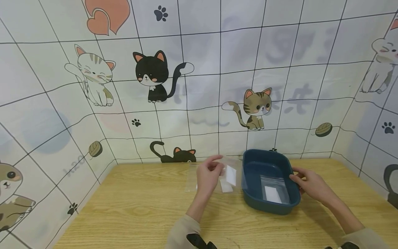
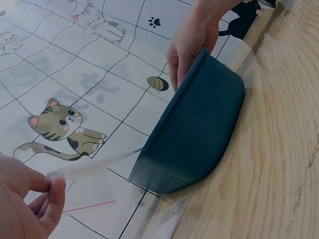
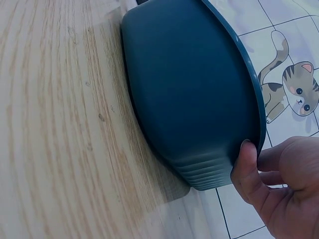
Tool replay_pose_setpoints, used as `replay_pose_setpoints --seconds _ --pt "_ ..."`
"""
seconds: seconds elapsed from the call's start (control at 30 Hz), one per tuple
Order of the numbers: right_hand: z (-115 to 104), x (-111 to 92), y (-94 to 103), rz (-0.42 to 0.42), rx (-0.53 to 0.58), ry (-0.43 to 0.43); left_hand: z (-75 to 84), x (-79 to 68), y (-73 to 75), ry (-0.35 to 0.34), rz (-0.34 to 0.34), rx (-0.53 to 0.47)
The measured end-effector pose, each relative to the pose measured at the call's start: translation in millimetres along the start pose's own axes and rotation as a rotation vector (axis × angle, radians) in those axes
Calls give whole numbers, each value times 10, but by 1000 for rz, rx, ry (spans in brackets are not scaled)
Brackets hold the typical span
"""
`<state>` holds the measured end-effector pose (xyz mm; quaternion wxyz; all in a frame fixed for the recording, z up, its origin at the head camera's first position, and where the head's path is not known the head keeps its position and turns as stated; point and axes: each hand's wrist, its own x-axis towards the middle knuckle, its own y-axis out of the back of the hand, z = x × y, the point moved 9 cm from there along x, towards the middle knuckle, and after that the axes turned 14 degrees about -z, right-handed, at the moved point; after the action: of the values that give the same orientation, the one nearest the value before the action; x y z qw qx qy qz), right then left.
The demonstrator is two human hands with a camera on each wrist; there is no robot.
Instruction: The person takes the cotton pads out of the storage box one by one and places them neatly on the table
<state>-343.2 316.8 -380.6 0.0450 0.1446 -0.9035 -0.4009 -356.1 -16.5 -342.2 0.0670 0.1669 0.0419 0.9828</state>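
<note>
My left hand pinches the edge of a clear plastic bag with a white piece inside, left of a dark blue plastic basin. In the left wrist view the bag stretches from the thumb and fingertips toward the basin's rim. My right hand grips the basin's right rim, thumb on the outer wall in the right wrist view. Inside the basin lies another clear zip bag holding a white piece.
More clear plastic and another white piece lie on the wooden table beneath and beside my left hand. A wall covering with a grid and cartoon cats stands along the table's back edge and sides.
</note>
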Motion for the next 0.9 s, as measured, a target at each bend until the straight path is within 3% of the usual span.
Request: replay_pose_setpoints --seconds 0.37,0.9 --pt "-2 -2 -5 3 18 13 -2 56 197 1 29 -11" --pt "11 -1 -11 -1 31 15 -22 103 549 15 82 -107"
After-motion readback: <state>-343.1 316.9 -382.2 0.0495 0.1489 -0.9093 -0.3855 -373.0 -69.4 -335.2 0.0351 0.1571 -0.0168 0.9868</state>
